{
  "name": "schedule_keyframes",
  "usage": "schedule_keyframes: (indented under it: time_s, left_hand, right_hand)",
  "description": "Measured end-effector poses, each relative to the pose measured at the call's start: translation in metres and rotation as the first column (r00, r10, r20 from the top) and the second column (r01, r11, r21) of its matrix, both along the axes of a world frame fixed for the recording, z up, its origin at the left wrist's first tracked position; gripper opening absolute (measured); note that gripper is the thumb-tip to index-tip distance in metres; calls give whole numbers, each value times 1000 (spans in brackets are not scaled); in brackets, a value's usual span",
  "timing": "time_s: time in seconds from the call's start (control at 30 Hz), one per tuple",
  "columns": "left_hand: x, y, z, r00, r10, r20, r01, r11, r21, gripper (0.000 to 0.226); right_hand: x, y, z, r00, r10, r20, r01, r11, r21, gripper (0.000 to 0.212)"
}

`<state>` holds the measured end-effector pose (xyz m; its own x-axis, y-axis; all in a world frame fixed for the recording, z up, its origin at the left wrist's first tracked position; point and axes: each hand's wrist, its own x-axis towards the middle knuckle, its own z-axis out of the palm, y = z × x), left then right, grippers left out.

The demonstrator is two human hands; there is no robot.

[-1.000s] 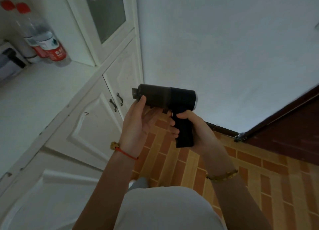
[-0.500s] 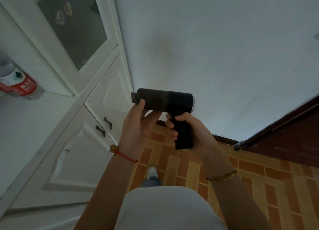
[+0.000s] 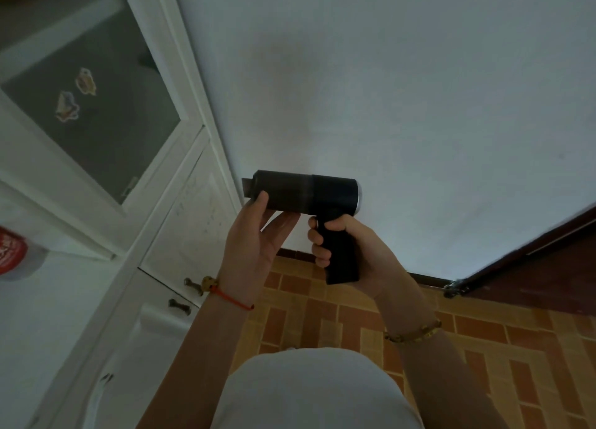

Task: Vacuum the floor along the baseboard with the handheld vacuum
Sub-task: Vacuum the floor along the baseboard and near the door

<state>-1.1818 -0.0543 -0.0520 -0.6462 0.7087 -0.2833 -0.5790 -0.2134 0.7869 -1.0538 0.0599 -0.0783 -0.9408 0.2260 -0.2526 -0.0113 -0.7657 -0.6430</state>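
The black handheld vacuum (image 3: 306, 191) is held level at chest height in front of the white wall, its short nozzle pointing left. My right hand (image 3: 351, 245) is wrapped around the pistol grip under the barrel. My left hand (image 3: 254, 245) cups the front of the barrel from below, thumb against the nozzle end. The dark baseboard (image 3: 425, 279) runs along the foot of the wall, well below the vacuum, partly hidden behind my hands. The floor (image 3: 483, 332) is orange and tan tile.
A white cabinet (image 3: 180, 235) with a glass upper door and metal handles stands to the left, against the wall. A dark wooden door (image 3: 548, 267) is at the right. A red-labelled bottle (image 3: 13, 254) sits on the counter at the far left.
The view has tilted up and turned right, so the cabinet and bottles slid left. Both hands keep the same hold on the vacuum, which stays level.
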Motion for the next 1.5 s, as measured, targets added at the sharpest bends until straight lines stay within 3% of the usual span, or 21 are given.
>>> schedule_keyframes:
  time_s: [0.7, 1.07, 1.33, 1.5]
  left_hand:
    - [-30, 39, 0, 995, 95, 28, -94, 995, -14, 59]
    - [-29, 42, -3, 987, 161, -11, -162, 986, -33, 49]
    - [-29, 47, -4, 975, 223, -14, -223, 975, -19, 48]
    - [-34, 49, -6, 970, 242, -17, -242, 970, -22, 35]
  right_hand:
    - [-41, 46, 0, 995, 90, 30, -87, 992, -89, 12]
    - [-49, 57, 4, 984, 176, 30, -166, 964, -208, 10]
    - [-59, 64, 8, 975, 199, 100, -198, 980, -23, 11]
    - [-67, 70, 8, 970, 213, 117, -221, 973, 61, 10]
